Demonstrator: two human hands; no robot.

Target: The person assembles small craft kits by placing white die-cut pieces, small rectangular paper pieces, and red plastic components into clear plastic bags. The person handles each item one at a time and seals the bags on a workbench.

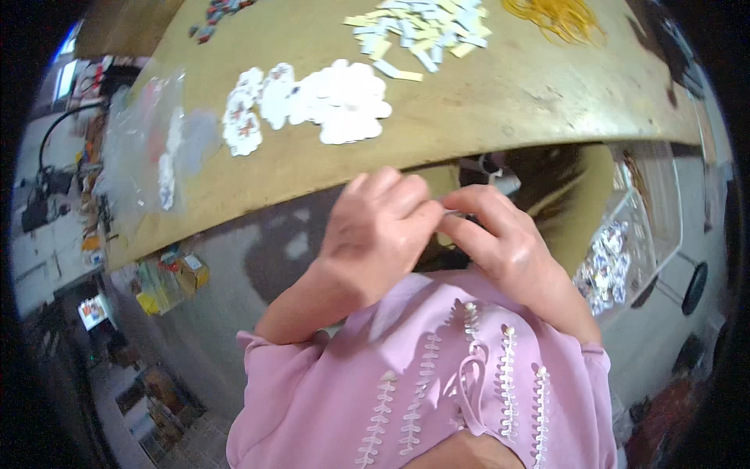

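A small thin pale item (451,213), too small to identify, is pinched between the closed fingertips of the left hand (380,230) and right hand (500,238), below the tan wooden table (500,102) edge. Fine fingertip handling appears in progress; steady pinch pressure is judged necessary next.

I'm in a pink blouse (437,375) — soft, loose, sleeves ending short of my elbows — with looping rows of pale bead-like trim (508,383) stitched in vertical lines down the front.

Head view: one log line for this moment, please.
left hand: pinching small item | right hand: pinching same item | table: white cutouts, paper strips
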